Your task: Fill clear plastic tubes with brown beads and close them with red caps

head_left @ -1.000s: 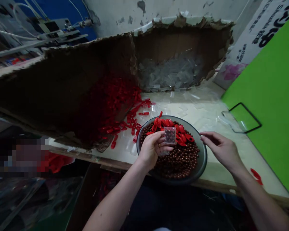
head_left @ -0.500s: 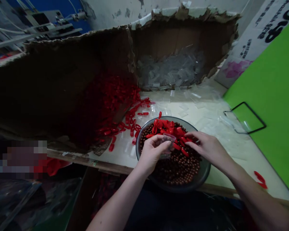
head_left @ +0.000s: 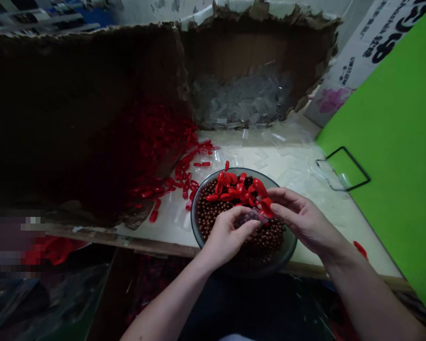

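Between the thumb and fingers of my left hand (head_left: pixel 230 234) is a small clear plastic container (head_left: pixel 248 216) with dark beads or balls inside, tipped toward the right. My right hand (head_left: pixel 301 218) pinches a red plastic cap (head_left: pixel 266 207) close against the container's open end; whether it is seated there I cannot tell. Both hands are over a grey bowl (head_left: pixel 196 222) filled with shiny brown balls (head_left: pixel 208 215). Several more red caps (head_left: pixel 230 189) lie on top of the balls at the bowl's far side.
Behind at left, a torn cardboard box (head_left: pixel 156 61) holds a heap of red caps (head_left: pixel 163 128), some spilled onto the white table (head_left: pixel 234 154). Another compartment holds clear plastic pieces (head_left: pixel 241 99). A green panel (head_left: pixel 386 142) with a black wire handle (head_left: pixel 355 166) stands at right.
My right hand has lifted a red cap from the pile and brought it to the clear container. My left hand has tilted the container toward it. The view has shifted slightly.
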Available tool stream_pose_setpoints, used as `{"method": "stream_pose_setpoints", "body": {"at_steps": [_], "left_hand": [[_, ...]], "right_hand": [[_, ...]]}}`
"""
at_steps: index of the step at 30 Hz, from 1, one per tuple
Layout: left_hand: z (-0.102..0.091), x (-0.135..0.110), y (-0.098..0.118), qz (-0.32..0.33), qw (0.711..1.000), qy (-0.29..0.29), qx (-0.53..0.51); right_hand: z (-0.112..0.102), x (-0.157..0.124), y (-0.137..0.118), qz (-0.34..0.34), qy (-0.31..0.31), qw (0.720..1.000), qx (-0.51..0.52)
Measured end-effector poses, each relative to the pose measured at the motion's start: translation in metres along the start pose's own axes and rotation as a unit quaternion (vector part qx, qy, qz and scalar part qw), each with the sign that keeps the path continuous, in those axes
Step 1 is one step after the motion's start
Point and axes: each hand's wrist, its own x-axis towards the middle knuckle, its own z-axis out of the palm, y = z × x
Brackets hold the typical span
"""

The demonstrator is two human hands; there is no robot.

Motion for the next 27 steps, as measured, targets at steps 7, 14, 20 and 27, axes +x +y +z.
{"method": "stream_pose_setpoints", "body": {"at_steps": [7,14,20,27], "left_hand": [[0.0,-0.002,0.001,0.017,0.999,-0.002,0.031],[-0.001,-0.003,0.002,0.024,0.998,0.002,0.062],[0.0,0.0,0.0,0.024,0.998,0.022,0.049],[-0.001,0.005,-0.004,-0.004,1.0,0.017,-0.02]], "right_hand": [[0.001,-0.005,0.0,-0.022,-0.022,0.996,-0.084],[0.003,-0.004,0.004,-0.023,-0.006,0.994,-0.111],[0.018,-0.007,0.016,-0.043,0.047,0.995,-0.072],[0.027,-0.011,0.032,-0.053,0.085,0.995,-0.03]]}}
